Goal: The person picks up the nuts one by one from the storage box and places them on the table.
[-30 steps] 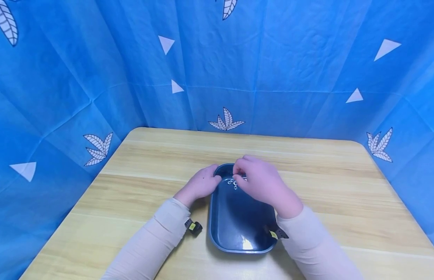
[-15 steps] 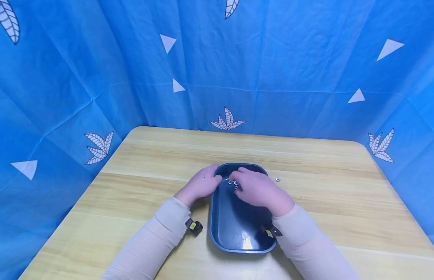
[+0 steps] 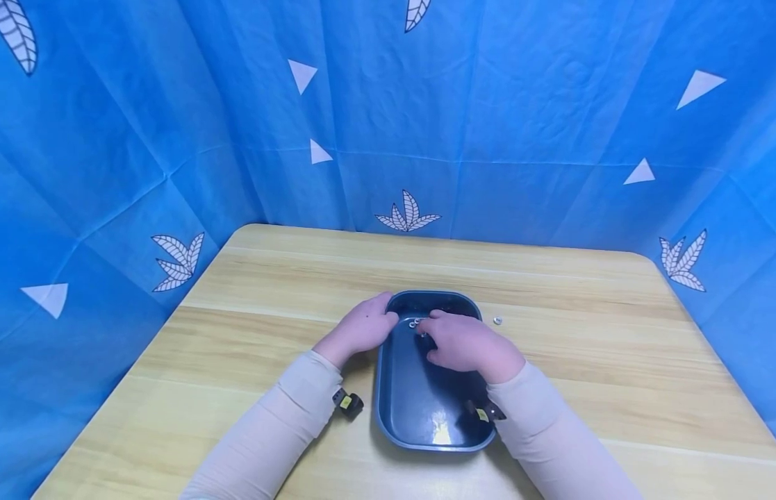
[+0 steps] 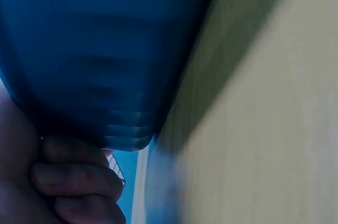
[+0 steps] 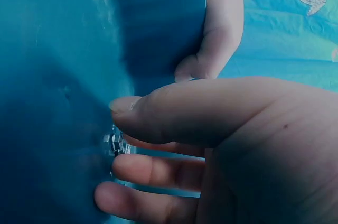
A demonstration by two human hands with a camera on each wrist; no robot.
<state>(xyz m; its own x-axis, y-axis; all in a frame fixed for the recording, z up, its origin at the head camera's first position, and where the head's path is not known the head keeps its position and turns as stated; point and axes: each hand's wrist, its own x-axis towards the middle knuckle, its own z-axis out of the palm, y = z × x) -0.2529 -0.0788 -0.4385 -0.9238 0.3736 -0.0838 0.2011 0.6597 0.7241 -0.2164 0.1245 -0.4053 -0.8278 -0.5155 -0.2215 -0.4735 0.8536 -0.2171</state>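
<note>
A dark blue rectangular tray [image 3: 434, 417] with raised walls lies lengthwise on the table. My left hand [image 3: 361, 326] grips its far left corner, thumb over the rim and fingers outside; in the left wrist view the curled fingers [image 4: 79, 179] sit by the outer wall. Several small shiny metal nuts [image 3: 413, 323] lie on the tray floor near the far end. Over them reaches my right hand [image 3: 465, 342], thumb and fingers apart. In the right wrist view, nuts [image 5: 114, 140] show between its thumb and fingers, apparently on the tray floor; some are hidden.
One small metal nut [image 3: 497, 321] lies on the wooden table [image 3: 588, 333] just right of the tray. A blue patterned curtain [image 3: 394, 104] surrounds the table's back and sides. Black wrist devices [image 3: 348, 404] hang at both sleeves.
My right hand has lowered into the tray from above its far end, its pinched fingers parting near the nuts. The nut on the table has come into view. My left hand keeps its grip.
</note>
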